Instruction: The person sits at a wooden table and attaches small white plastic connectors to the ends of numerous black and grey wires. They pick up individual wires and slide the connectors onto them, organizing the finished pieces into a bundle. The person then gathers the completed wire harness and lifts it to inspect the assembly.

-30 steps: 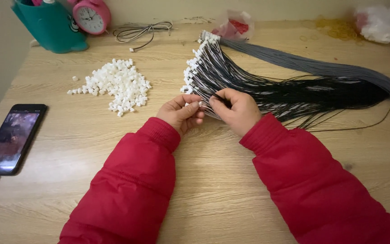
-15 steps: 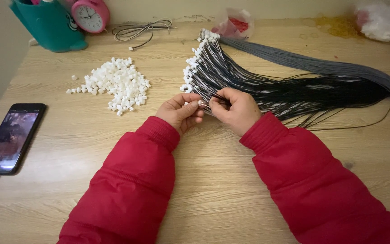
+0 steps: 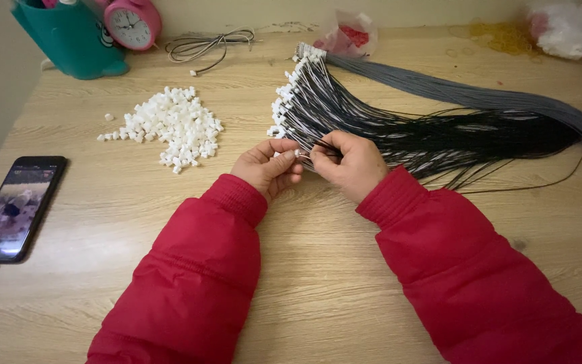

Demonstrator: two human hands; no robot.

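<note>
pinching a small white connector point(image 3: 298, 154), the left hand point(image 3: 267, 167) and right hand point(image 3: 350, 164) grip one black wire point(image 3: 321, 149).

Bare desk point(image 3: 331, 269) lies open between the red sleeves and in front of them. To the left, the pile of white connectors point(image 3: 170, 125) and the phone point(image 3: 16, 205) block the way. The wire bundle point(image 3: 426, 131) fans across the right side; a teal holder point(image 3: 72, 37) and pink clock point(image 3: 133, 23) crowd the far left corner.

Connector pile point(image 3: 168, 127) left of wire bundle point(image 3: 399, 128), phone point(image 3: 16, 207) far left, clock point(image 3: 132, 25) behind.
</note>
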